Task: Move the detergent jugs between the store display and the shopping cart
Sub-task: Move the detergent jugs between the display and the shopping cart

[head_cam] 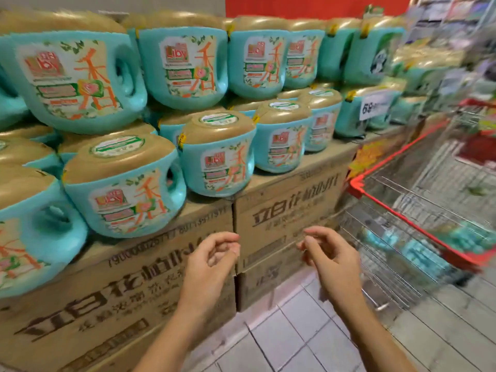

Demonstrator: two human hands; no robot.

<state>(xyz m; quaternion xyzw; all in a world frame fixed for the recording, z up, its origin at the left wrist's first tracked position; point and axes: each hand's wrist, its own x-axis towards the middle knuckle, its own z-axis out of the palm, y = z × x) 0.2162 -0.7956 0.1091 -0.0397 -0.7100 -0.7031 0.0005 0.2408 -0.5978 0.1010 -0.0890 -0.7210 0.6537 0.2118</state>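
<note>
My left hand and right hand hover with loosely curled, empty fingers before the cartons, below the detergent jugs.

One head-worn wide-angle view looks forward and down, close to stacked brown cardboard boxes, floor below them

The detergent jugs are moulded in smooth, glossy teal plastic, and their caps are finished in satin gold plastic. Printed labels with a slight sheen are stuck on the fronts. The cardboard boxes beneath are made of matt, rough brown board. The shopping cart is built of shiny metal wire and edged with a red plastic rim. The floor tiles are smooth and faintly glossy.
</note>
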